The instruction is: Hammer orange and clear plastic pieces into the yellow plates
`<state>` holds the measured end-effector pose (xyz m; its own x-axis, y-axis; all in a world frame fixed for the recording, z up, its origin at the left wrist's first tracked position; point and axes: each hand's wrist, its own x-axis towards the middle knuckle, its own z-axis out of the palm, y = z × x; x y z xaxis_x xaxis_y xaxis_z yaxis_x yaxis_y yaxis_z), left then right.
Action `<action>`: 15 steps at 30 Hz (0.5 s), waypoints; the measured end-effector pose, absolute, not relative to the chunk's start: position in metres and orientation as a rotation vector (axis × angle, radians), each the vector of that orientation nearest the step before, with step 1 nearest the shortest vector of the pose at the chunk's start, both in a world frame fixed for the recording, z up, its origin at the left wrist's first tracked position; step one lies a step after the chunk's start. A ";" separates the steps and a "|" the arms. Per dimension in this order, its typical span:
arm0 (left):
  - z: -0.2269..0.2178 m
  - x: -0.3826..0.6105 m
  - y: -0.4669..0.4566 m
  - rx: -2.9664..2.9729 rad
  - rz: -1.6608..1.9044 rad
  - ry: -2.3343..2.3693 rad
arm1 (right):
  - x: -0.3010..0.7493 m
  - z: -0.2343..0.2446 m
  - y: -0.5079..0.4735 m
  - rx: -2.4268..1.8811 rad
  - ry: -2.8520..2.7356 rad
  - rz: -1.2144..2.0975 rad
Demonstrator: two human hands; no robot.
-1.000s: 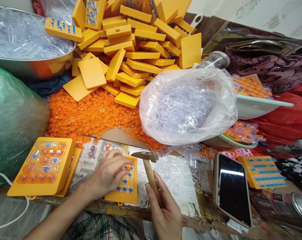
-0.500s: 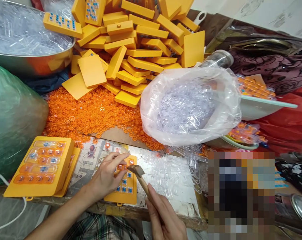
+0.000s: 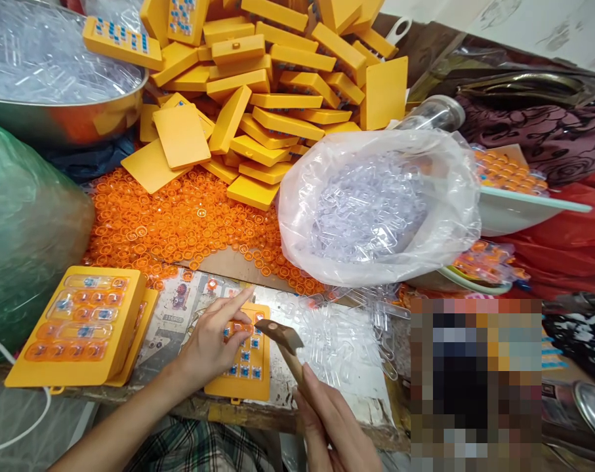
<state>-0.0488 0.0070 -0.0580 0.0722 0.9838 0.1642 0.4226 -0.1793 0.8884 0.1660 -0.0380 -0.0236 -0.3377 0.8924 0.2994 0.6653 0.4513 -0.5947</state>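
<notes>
My right hand (image 3: 334, 416) is wrapped round the wooden handle of a small hammer (image 3: 282, 335). The hammer's dark, worn metal head hangs just right of the yellow panel (image 3: 258, 383), close to my left thumb. That panel lies flat on the bench and carries rows of blue-and-clear pieces. My left hand (image 3: 216, 337) rests over its upper left part, index finger stretched out and thumb apart from it. An orange cap (image 3: 241, 326) shows on the panel between thumb and index finger. My left palm hides some of the panel.
At left, filled yellow panels (image 3: 123, 357) are stacked. Loose orange caps (image 3: 164, 219) spread behind the bench, below a heap of yellow panels (image 3: 287, 101). A plastic bag (image 3: 297, 223) of clear pieces stands at centre right, a metal basin (image 3: 105, 108) at back left. Clear strips (image 3: 321, 334) lie rightward.
The hammer head has lifted and tilted slightly, swinging right, away from the cap. My left index finger has risen away from the thumb. My right hand has shifted a little right.
</notes>
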 end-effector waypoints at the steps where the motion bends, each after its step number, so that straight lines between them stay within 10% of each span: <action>1: -0.058 -0.049 0.007 1.658 1.064 1.419 | 0.166 -0.024 -0.038 -1.302 -2.113 0.482; 15: -0.057 -0.068 0.013 1.702 1.121 1.748 | 0.162 -0.030 -0.040 -1.394 -1.816 0.530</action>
